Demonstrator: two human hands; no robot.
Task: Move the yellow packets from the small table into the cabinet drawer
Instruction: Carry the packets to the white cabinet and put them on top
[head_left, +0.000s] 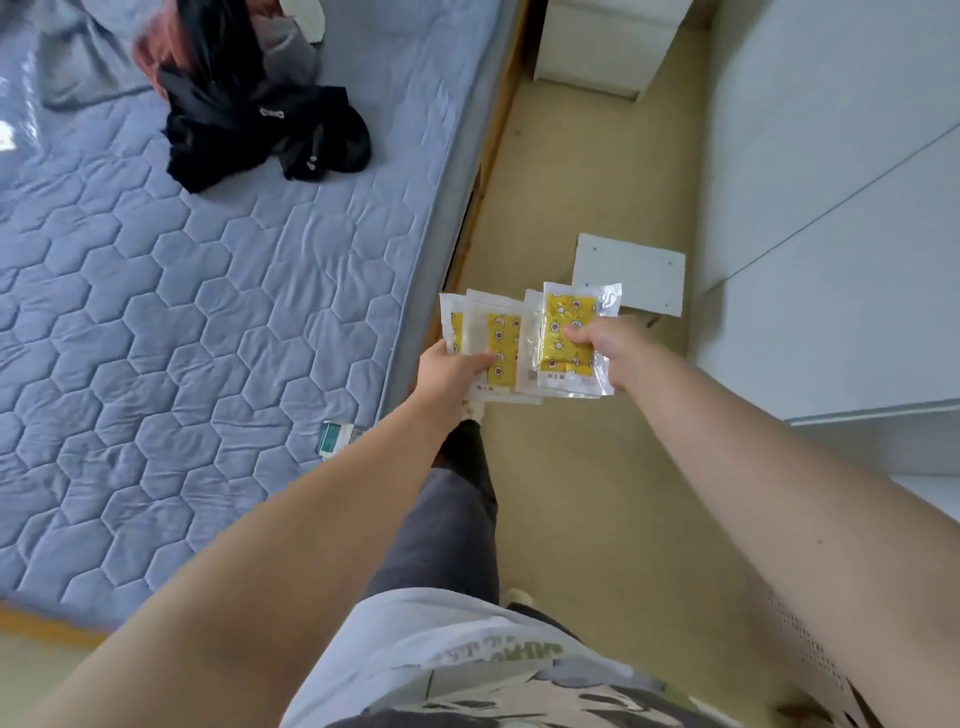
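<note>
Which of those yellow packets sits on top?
The rightmost packet, pinched by the right hand; it overlaps the other packets, fanned in the left hand.

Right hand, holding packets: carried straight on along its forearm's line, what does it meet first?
Probably the fan of yellow-printed clear plastic packets in the left hand; the right hand holds its own packets overlapping them. Depth is unclear.

A bed (208, 312) with a grey-blue quilted cover fills the left, dark clothes (260, 130) heaped on it. Beige floor (571, 493) runs beside it, with a white board (634, 270) lying flat near white cabinets (831, 260).
</note>
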